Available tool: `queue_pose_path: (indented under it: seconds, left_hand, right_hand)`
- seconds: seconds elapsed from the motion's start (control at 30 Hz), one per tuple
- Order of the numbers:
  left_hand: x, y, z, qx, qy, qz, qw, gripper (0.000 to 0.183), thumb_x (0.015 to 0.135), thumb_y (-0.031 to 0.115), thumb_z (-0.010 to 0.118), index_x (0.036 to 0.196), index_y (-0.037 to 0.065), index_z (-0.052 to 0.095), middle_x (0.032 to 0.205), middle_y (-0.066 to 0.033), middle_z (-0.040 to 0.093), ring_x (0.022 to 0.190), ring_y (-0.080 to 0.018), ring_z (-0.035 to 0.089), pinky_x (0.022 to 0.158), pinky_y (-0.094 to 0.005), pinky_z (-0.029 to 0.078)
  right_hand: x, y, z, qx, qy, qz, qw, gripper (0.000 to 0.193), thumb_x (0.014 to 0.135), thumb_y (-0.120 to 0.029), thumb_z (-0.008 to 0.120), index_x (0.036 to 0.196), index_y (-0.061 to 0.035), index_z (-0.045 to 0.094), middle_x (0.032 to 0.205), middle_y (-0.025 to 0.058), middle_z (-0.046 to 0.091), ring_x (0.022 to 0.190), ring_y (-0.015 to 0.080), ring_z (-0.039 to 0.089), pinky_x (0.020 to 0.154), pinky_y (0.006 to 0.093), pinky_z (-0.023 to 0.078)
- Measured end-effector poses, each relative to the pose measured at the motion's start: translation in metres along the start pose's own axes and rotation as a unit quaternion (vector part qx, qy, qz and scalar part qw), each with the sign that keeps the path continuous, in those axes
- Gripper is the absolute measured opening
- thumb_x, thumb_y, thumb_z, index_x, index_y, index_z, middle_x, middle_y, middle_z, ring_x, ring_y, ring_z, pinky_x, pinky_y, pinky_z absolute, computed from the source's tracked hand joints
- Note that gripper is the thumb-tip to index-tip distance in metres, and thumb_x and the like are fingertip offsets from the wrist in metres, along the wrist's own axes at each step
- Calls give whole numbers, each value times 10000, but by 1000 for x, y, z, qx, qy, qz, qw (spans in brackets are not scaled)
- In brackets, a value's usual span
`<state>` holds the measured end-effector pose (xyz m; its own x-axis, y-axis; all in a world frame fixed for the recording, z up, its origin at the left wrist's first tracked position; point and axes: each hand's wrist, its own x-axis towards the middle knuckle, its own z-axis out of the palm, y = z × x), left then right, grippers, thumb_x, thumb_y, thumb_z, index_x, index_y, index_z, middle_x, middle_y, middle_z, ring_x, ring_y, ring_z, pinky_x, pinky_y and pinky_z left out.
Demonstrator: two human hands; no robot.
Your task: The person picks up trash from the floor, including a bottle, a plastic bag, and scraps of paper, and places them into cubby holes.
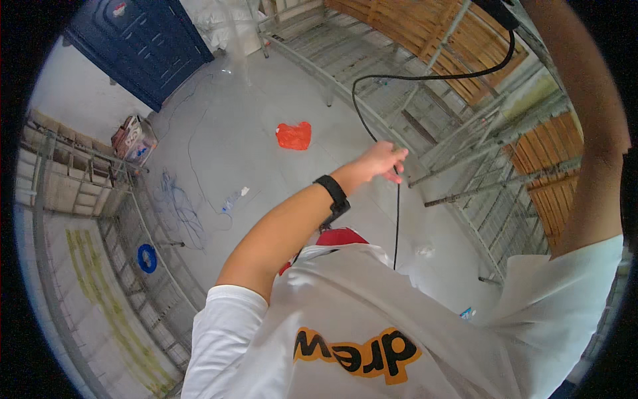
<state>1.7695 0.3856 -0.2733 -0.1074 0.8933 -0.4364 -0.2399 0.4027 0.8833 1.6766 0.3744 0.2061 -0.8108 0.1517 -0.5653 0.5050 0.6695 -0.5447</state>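
Observation:
My left hand (385,161) reaches out over the middle of the floor, its fingers curled on a black cable (435,77). A black band with a dark case sits on that wrist. Above the hand the cable loops up to a dark object (497,12) at the top right, cut off by the picture's edge; its kind does not show. Below the fingers the cable hangs straight down past my shirt. My right arm (585,120) is raised along the right side, and its hand lies beyond the top edge.
Metal bed frames with wooden slats (405,26) stand along the right; another metal frame (149,233) holds a blue ring (147,258) at left. On the grey floor lie a red plastic bag (294,135) and tangled thin cables (178,206). A blue door (143,46) is at the far left.

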Motion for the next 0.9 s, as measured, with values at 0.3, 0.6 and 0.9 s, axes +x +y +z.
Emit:
queue_pose_path:
  seconds: [0.3,0.6,0.9]
  left_hand:
    - [-50,34,-257,57,-104,9,993,336,968,404,497,964,75,565,909,-39,607,835,-149,660,689,-267,517]
    - [-118,23,-524,32,168,92,981,291,965,300,532,1147,80,587,1090,-47,611,962,-168,614,836,-309,489]
    - [-45,133,-703,348,343,288,823,273,911,288,588,1084,87,652,1417,-142,394,1233,-300,457,1017,-389,364]
  right_hand:
    - [221,42,-19,-240,90,-448,857,225,898,-168,571,1031,-30,690,886,83,699,743,148,616,707,295,506]
    - [402,-121,-79,-272,122,-490,819,165,879,-88,608,1021,-20,656,880,81,687,802,148,628,741,294,495]
    - [468,-228,-187,-139,266,-489,819,142,935,-96,556,1018,-41,658,910,30,659,773,98,605,705,243,500]
